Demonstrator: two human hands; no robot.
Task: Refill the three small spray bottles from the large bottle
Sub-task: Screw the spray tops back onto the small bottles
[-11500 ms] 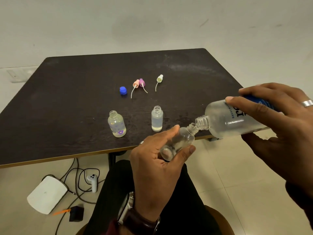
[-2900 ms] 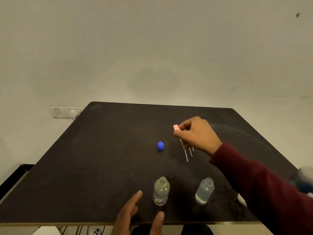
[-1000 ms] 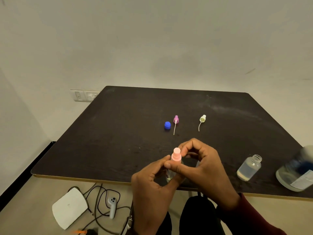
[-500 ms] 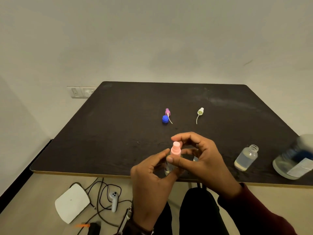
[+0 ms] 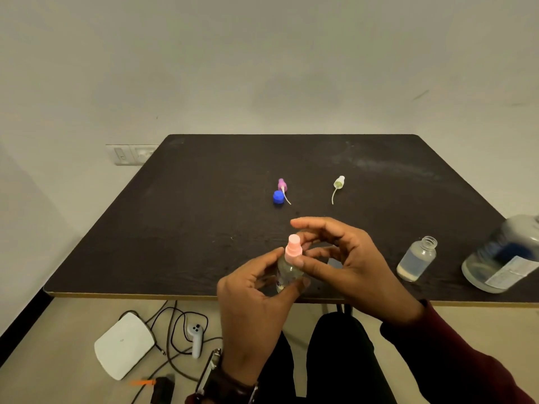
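The pink head [image 5: 293, 249], which I was lifting off the table [image 5: 175, 228] a few seconds ago, is now sitting on the neck of the bottle [image 5: 287, 272] I am holding, and since half a second ago my right fingers have been shifting round it, so I am judging that I am screwing it down and that this first bottle is filled and nearly closed. My left hand [image 5: 253, 298] is gripping the bottle body from the left, thumb on the near side and fingers curled behind it, holding it upright just above the table's near edge. My right hand [image 5: 347, 266] is pinching the pink head between thumb tip and forefinger, the other fingers arching loosely above and apart. The second bottle [image 5: 417, 259] is standing open to my right, part full, and the large bottle [image 5: 501, 258] is just beyond it, blurred. The purple head [image 5: 282, 185] and the white head [image 5: 339, 182] are lying further back, the blue cap [image 5: 278, 197] touching the purple one. I am not seeing the third bottle clearly behind my hands, so two caps are remaining
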